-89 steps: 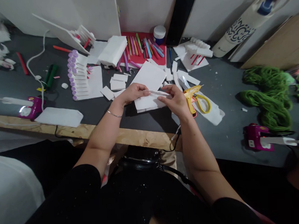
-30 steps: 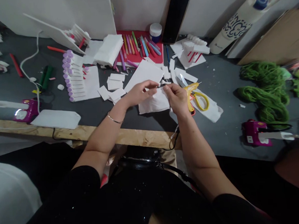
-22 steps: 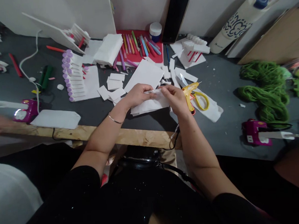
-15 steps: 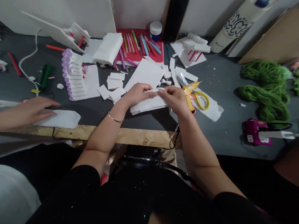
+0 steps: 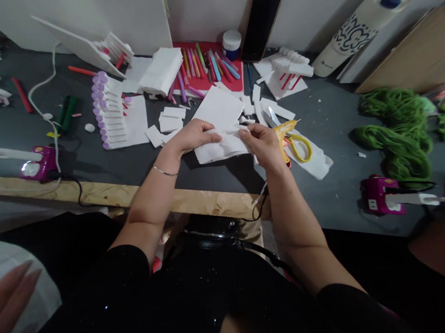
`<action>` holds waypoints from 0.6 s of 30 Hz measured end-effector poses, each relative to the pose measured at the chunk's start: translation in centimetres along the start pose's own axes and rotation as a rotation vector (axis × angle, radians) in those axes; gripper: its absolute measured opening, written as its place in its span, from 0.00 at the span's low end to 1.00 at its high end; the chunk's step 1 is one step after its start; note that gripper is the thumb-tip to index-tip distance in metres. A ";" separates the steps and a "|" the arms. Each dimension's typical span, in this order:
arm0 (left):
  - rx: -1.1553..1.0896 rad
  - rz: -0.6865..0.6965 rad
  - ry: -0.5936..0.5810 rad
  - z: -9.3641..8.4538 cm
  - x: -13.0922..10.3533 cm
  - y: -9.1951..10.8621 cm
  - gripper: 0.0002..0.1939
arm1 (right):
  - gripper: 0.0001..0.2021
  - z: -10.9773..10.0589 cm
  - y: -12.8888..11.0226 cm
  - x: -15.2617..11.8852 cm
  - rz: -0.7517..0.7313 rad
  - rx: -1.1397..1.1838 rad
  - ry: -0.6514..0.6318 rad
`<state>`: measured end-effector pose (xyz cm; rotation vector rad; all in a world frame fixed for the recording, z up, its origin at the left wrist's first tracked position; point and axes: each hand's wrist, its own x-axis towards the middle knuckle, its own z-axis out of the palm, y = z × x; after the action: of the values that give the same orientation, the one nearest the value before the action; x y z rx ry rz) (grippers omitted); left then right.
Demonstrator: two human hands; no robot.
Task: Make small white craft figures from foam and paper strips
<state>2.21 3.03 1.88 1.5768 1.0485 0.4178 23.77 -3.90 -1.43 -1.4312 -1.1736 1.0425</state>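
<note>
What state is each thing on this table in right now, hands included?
Left hand: closed on the white paper
Right hand: pinching the same paper
White paper: creased, held
Yellow-handled scissors: lying down, blade opening unclear
Jar: upright, lid on
Bottle: standing
Green yarn: loosely heaped
Pens: lying loose, mostly on a red sheet
</note>
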 end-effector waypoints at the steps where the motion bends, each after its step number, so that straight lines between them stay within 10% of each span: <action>1: -0.021 -0.010 0.007 -0.2 0.0 -0.1 0.13 | 0.12 0.0 0.1 0.1 -0.006 0.011 -0.006; 18: 0.021 -0.067 -0.001 -0.2 0.6 -1.5 0.13 | 0.04 -0.5 0.7 0.5 -0.079 0.041 0.130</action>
<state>1.78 3.54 0.45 1.5554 1.1047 0.3611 24.43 -3.56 -2.05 -1.3884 -1.0997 0.9002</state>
